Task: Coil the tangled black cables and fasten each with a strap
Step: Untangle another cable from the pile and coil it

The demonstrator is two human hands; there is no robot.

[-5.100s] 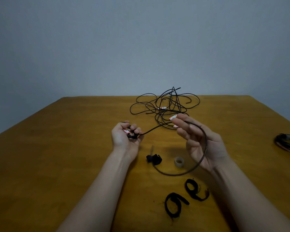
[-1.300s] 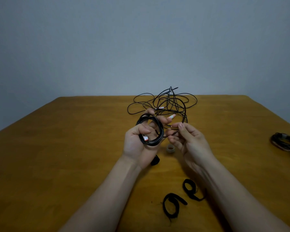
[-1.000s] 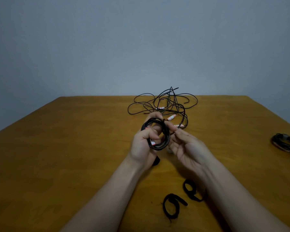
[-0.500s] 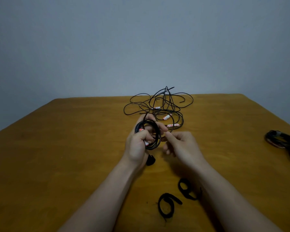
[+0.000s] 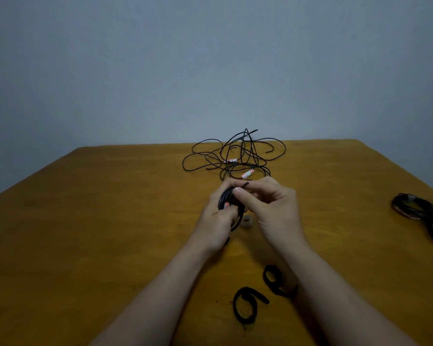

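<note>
Wooden table [image 5: 98,221], grey wall [image 5: 210,71] behind. My left hand [image 5: 215,223] grips the coil [image 5: 222,199] so its turns cannot spring apart; my right hand [image 5: 273,211] pinches the loose end [image 5: 245,184] against it. Straps [image 5: 246,305] lie near my forearms, ready for fastening; tangle [image 5: 235,156] lies beyond.

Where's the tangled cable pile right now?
Head view: tangled cable pile lies far-centre on the table, just beyond left hand and right hand gripping the coiled cable.

On the table [image 5: 110,221]: tangle [image 5: 247,174] at back — 2 straps [image 5: 260,297] in front, coiled bundles [image 5: 415,208] far right.
</note>
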